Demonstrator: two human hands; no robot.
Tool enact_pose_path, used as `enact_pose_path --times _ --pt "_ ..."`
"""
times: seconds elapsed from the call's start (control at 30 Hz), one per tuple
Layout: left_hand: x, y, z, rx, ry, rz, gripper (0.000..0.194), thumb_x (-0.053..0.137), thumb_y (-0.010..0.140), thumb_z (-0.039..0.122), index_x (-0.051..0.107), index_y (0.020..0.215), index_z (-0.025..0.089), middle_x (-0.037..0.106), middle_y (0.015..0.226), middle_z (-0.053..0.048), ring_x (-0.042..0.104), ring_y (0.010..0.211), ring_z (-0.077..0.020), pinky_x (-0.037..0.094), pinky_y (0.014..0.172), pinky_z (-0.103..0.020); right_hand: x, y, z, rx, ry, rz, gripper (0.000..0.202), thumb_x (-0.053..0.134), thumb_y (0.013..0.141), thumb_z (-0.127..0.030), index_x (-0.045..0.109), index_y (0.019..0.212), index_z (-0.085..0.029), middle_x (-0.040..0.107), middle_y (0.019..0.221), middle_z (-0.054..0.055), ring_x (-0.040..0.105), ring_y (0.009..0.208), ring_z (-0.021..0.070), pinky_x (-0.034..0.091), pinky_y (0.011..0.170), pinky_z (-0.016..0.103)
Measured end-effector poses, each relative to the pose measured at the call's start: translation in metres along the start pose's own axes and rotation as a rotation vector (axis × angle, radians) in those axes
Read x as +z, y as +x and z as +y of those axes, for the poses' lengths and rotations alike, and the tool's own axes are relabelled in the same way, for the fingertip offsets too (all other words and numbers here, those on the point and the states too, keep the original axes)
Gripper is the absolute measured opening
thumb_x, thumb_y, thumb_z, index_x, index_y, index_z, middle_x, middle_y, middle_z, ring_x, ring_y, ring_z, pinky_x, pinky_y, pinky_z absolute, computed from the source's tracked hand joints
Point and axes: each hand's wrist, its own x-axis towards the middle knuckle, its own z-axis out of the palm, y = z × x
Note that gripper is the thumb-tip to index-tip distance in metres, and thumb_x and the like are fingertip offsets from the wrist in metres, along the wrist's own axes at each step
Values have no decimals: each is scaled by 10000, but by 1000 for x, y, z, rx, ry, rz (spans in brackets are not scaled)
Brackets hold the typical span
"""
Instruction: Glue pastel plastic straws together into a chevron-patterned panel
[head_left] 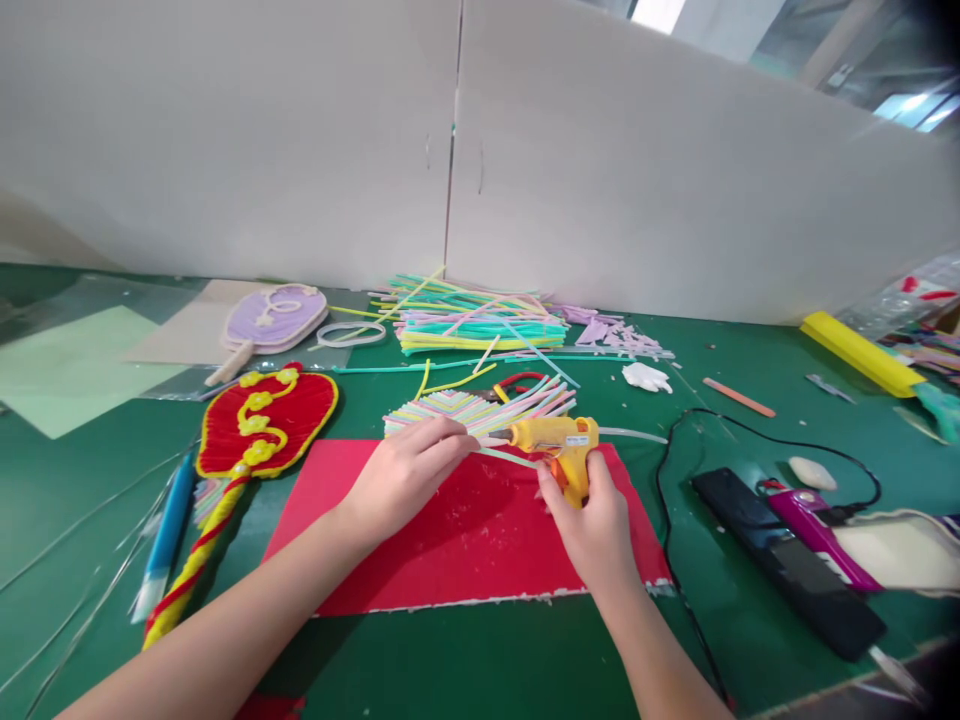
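Note:
My right hand [589,510] is closed around the handle of a yellow hot glue gun [551,434], its nozzle pointing left. My left hand [411,465] is closed by the nozzle, pinching a pale green pipe cleaner [506,457] that runs across to my right fingers. Just behind lies a striped panel of pastel pipe cleaners [450,405] laid side by side in slanted rows, its loose ends fanning to the right. My left hand hides part of its front edge. Under both hands is a red board [472,550] with a ragged white front edge.
Pipe cleaners [480,325] are heaped at the back, with red-handled pliers [517,385] before them. A red and yellow fan [266,425] and a lilac fan [274,318] lie left. On the right are a black cable [664,500], a dark phone [787,560] and a yellow strip [862,355].

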Motion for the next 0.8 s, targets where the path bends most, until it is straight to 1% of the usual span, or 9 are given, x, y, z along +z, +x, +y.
enact_pose_path --times 0.1,0.2,0.3,0.43,0.5,0.67,0.8 --pt "1 -1 -1 6 0 8 188 496 918 115 570 1071 194 634 996 -53 609 913 -156 493 782 -267 -5 2 10 -61 -164 46 326 622 739 -486 537 873 -202 652 651 26 619 520 179 436 439 240" --pt "2 -3 0 -1 -6 10 194 500 913 102 568 1070 193 632 1000 -52 606 918 -154 493 795 -269 -8 1 19 -180 -296 107 305 610 747 -483 559 821 -191 612 569 8 560 435 148 406 412 231" --pt "1 -2 1 -4 -7 23 178 508 909 100 566 1055 183 632 987 -51 605 907 -148 493 795 -262 -8 -1 21 -301 -368 178 276 575 784 -455 575 772 -180 568 509 -8 517 396 126 393 411 220" --pt "0 1 3 -21 8 60 110 528 905 132 565 1006 156 638 936 -54 618 881 -142 500 783 -246 -6 -3 19 -406 -420 263 259 551 812 -414 581 745 -166 545 480 -19 479 361 104 369 390 206" --pt "0 2 4 -37 31 75 79 537 903 154 568 976 153 646 903 -48 626 852 -143 503 762 -248 -6 -3 18 -445 -441 299 260 543 821 -402 587 746 -156 552 486 -14 483 363 103 371 389 204" --pt "1 2 2 -48 136 102 58 585 881 201 580 923 162 665 846 -35 629 777 -162 499 697 -278 -5 -4 20 -456 -480 330 276 540 833 -396 617 788 -135 576 498 0 480 358 104 366 384 206" --pt "2 0 1 -51 105 69 54 567 892 196 577 930 159 656 848 -36 622 780 -158 501 704 -274 -3 -5 21 -432 -490 331 292 534 833 -408 624 790 -134 588 503 9 485 366 110 367 396 210"
